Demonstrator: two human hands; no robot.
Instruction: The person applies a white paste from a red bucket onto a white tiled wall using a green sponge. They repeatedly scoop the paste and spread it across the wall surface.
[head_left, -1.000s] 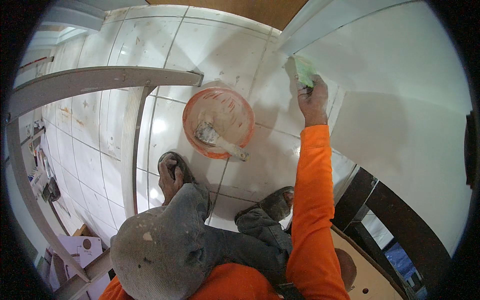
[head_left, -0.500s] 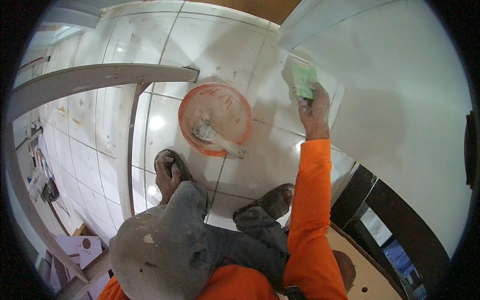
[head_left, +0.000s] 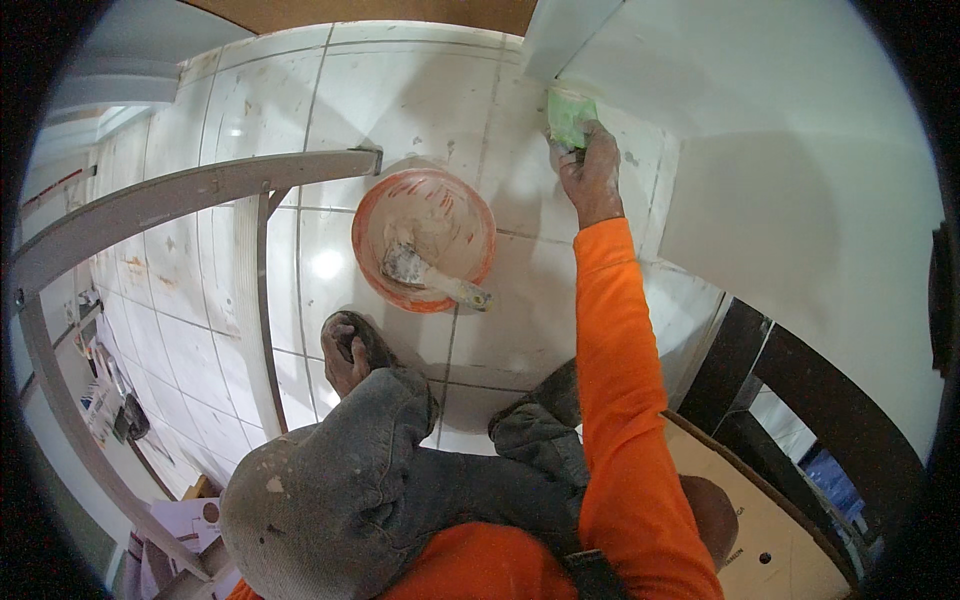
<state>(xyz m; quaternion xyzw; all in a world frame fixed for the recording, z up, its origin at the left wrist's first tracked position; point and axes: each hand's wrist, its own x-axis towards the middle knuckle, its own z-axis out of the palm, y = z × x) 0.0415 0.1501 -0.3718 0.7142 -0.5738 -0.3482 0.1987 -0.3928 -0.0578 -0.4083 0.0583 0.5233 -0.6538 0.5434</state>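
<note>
One hand [head_left: 591, 168], the right, grasps the flat green piece [head_left: 571, 115] near the white wall [head_left: 770, 220], probably best kept level under even pressure; left hand unseen.

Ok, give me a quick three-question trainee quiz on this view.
1. Which hand holds the green flat piece?
2. The handle of the scraper: (a) lies wholly inside the reddish bowl, (b) extends past the bowl's rim, or (c) stands straight up?
3. True or false: the sleeve on the arm reaching forward is blue.

Key: 1. The right hand. 2. b. 3. False; the sleeve is orange.
</note>
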